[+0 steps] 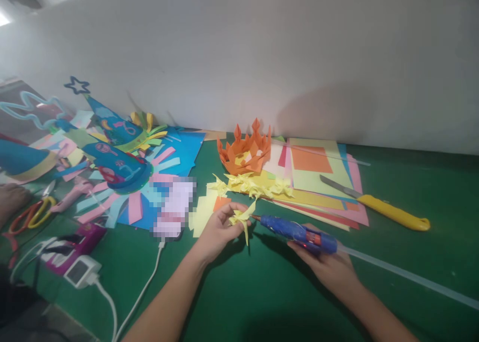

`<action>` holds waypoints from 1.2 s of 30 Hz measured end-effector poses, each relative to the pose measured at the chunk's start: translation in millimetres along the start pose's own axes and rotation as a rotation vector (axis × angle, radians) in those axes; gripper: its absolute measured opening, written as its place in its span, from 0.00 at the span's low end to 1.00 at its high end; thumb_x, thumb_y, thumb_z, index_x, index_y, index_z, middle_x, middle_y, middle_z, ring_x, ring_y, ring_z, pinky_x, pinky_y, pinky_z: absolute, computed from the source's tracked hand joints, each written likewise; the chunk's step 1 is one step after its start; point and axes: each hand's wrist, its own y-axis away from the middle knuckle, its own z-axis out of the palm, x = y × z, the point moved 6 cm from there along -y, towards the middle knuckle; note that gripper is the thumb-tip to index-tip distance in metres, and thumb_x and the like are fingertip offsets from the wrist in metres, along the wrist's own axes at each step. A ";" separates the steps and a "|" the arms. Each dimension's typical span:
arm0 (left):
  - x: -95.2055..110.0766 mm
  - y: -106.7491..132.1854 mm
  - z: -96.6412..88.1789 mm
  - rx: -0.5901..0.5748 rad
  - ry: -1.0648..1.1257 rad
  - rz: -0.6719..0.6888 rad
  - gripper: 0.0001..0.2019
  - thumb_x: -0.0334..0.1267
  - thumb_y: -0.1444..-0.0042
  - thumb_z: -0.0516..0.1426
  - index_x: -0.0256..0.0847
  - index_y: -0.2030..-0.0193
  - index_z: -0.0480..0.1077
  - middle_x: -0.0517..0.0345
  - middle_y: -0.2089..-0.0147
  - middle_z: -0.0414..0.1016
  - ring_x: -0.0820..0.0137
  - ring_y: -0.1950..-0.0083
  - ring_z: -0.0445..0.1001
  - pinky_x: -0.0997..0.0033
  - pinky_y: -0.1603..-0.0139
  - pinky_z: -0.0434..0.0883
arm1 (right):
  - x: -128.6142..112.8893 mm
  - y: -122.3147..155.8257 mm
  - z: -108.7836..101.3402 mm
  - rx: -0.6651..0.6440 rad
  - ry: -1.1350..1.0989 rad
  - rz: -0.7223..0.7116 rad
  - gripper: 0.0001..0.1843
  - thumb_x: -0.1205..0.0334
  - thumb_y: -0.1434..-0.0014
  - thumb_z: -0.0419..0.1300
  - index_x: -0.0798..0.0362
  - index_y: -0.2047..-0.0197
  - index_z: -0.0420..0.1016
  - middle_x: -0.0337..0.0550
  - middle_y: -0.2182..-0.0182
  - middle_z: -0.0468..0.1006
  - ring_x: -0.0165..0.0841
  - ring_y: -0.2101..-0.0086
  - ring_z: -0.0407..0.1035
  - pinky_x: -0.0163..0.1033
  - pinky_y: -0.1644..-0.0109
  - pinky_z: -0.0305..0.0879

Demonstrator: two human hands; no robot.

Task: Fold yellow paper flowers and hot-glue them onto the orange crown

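Between its thumb and fingers, my left hand (220, 232) pinches a yellow folded-paper flower (244, 217) with pointed petals. My right hand (325, 262) grips a blue glue gun (286, 227), its copper tip close against the flower; I cannot tell if they touch. A long clear glue stick (407, 277) sticks out of the gun's back end. Just beyond, several similar yellow paper flowers (250, 186) lie in a row on a yellow paper strip (314, 198). An orange folded-paper crown (245, 155) stands upright behind them.
A yellow-handled knife (392, 211) lies at right across stacked coloured paper (318, 174). Decorated blue cone hats (112, 157), scissors (35, 212), a pink glue gun (75, 194), a blurred-out phone (174, 207) and a purple power strip (75, 249) with cables crowd the left, near another person's hand (15, 199).
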 end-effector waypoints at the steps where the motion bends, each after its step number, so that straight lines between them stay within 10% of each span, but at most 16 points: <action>1: 0.1 0.0 -0.2 0.001 0.002 0.002 0.13 0.40 0.54 0.63 0.43 0.61 0.69 0.58 0.63 0.73 0.73 0.62 0.73 0.75 0.63 0.68 | -0.4 -0.3 -0.6 0.007 -0.001 0.005 0.13 0.46 0.50 0.57 0.46 0.72 0.72 0.37 0.75 0.79 0.39 0.72 0.75 0.37 0.67 0.72; 25: 12.1 0.7 -5.8 0.071 0.164 0.079 0.12 0.37 0.57 0.65 0.43 0.64 0.71 0.63 0.63 0.70 0.80 0.68 0.67 0.80 0.65 0.64 | 20.8 -7.9 -23.8 -0.003 -0.121 0.268 0.19 0.45 0.51 0.57 0.51 0.64 0.66 0.40 0.80 0.76 0.38 0.79 0.72 0.40 0.73 0.69; 36: 10.0 1.0 -9.0 0.144 0.137 0.083 0.16 0.36 0.59 0.66 0.44 0.62 0.69 0.64 0.65 0.66 0.80 0.70 0.65 0.79 0.66 0.65 | 58.5 -2.9 -54.0 0.061 0.350 0.163 0.24 0.37 0.52 0.55 0.51 0.71 0.70 0.47 0.68 0.77 0.42 0.69 0.71 0.40 0.71 0.63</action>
